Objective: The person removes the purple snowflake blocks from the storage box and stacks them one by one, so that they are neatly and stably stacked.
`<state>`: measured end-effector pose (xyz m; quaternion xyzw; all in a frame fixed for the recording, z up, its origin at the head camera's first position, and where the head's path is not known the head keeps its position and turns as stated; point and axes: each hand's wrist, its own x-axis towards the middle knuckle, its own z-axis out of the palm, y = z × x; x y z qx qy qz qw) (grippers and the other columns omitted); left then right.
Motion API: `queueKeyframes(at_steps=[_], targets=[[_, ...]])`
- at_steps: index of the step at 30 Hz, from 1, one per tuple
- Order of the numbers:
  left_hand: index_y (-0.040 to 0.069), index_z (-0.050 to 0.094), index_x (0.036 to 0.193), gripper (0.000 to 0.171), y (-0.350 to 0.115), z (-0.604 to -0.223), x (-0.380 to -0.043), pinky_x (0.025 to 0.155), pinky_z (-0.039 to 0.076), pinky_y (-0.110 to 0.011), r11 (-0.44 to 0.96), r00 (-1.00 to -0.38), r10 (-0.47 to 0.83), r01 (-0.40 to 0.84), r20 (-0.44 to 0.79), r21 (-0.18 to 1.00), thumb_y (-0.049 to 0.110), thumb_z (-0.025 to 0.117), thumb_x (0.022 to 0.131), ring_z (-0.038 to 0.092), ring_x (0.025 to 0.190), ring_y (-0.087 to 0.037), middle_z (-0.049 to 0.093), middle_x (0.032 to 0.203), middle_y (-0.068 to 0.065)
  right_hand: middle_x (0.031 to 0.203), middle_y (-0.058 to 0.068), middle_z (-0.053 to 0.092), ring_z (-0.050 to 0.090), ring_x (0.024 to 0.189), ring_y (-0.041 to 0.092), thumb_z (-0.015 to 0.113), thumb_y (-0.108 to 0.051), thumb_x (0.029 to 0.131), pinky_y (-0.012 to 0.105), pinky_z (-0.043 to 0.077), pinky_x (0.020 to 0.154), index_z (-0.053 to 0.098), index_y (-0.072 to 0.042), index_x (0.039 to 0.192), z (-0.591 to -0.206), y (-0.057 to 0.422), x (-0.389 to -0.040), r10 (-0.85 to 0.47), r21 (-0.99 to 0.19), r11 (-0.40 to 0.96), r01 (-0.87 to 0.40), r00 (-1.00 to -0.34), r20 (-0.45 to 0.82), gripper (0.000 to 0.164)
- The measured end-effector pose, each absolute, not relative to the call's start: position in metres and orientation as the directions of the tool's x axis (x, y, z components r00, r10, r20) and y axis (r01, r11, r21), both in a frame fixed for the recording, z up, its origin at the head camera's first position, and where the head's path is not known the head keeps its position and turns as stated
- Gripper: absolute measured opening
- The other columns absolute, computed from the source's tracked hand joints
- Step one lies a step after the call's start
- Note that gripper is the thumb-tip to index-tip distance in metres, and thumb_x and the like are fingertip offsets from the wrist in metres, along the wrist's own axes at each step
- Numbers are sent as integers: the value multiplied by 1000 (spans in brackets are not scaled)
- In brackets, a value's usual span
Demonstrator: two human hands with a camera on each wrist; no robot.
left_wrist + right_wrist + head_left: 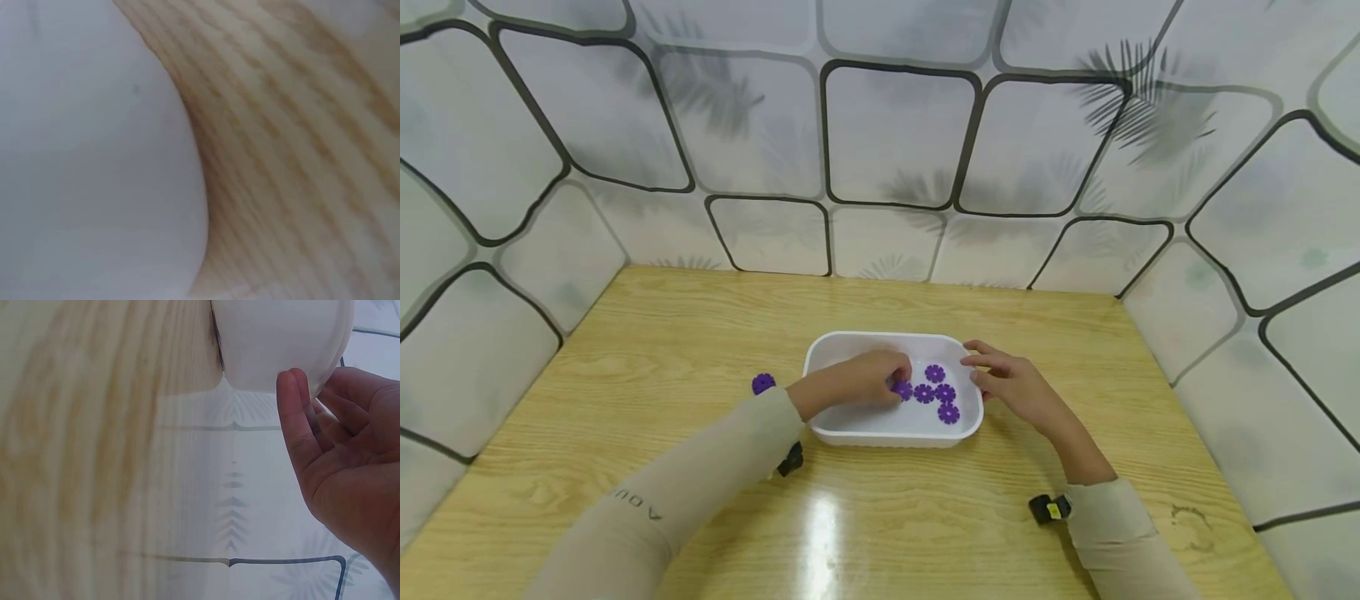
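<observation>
My left hand reaches over the left side of a white plastic tray. Between its thumb and fingers it pinches a purple snowflake disc, low inside the tray. Several more purple snowflake discs lie on the tray floor, just right of those fingertips. At the tray's right end is my right hand, its fingers extended at the rim. Two fingers rest against the outer wall in the right wrist view. The left wrist view holds only the tray's wall and tabletop, without the hand.
One purple snowflake disc sits on the wooden table outside the tray, beside the left forearm. Patterned white panels border the table at the back and both sides. A black wrist camera hangs at the right wrist.
</observation>
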<state>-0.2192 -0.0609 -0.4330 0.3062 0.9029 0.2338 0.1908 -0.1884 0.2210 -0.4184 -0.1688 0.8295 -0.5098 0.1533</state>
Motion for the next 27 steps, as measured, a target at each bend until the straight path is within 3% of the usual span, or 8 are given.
queueKeyframes(at_steps=[5, 10, 20, 27], targets=[[14, 62, 117, 27, -63, -433, -217, 94, 52, -28, 674, -738, 647, 437, -191, 595, 11, 71, 92, 61, 104, -15, 66, 112, -3, 164, 9, 31, 56, 130, 37, 59, -25, 103, 30, 60, 83, 61, -2, 137, -419, 221, -188, -438, -898, 422, -123, -895, -83, 40], [13, 66, 112, 19, -66, -436, -220, 94, 53, -30, 613, -757, 643, 419, -114, 670, 5, 65, 95, 63, 104, -17, 68, 108, -4, 164, 9, 31, 56, 130, 37, 59, -25, 103, 31, 60, 83, 61, -3, 137, -420, 221, -188, -442, -899, 421, -121, -893, -86, 40], [4, 68, 120, 24, -68, -433, -219, 74, 59, -24, 495, -778, 612, 238, -141, 836, 1, 56, 100, 68, 82, -12, 69, 100, -7, 164, 9, 31, 57, 128, 36, 59, -26, 103, 31, 60, 84, 61, -3, 137, -420, 220, -189, -435, -894, 431, -119, -896, -91, 41], [0, 64, 129, 32, -72, -425, -214, 82, 59, -28, 406, -780, 614, 181, -121, 896, -2, 56, 98, 70, 88, -15, 68, 117, -13, 164, 10, 32, 57, 128, 37, 58, -25, 104, 29, 60, 82, 61, -3, 136, -418, 221, -189, -435, -892, 432, -130, -897, -80, 39]])
